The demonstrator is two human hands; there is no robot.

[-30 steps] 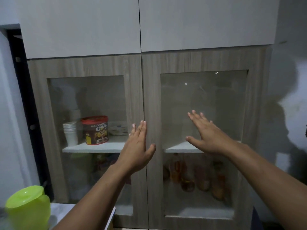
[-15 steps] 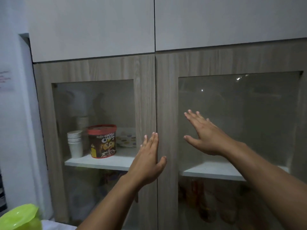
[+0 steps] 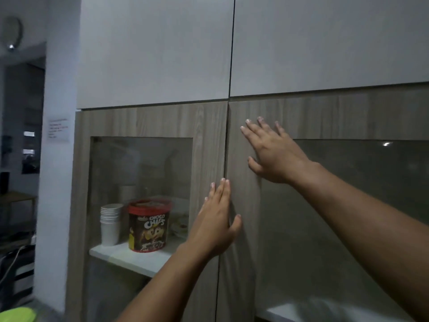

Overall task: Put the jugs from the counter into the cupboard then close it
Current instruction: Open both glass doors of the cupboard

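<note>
L hand point(image 3: 216, 225) flat, R hand point(image 3: 272, 151) splayed

Dim, greyish light throughout, with one small bright glint point(image 3: 386, 144) on the right-hand glass pane. Along the top, two plain pale upper panels point(image 3: 153, 52) split by a dark vertical seam; at left, a white wall pillar point(image 3: 55, 194) carrying a small printed notice point(image 3: 58, 130), too blurred to read. Beyond the pillar, a darker adjoining room point(image 3: 21, 159) with a round shape point(image 3: 12, 31) high on its wall and a wooden table edge point(image 3: 17, 196) lower down.
</note>
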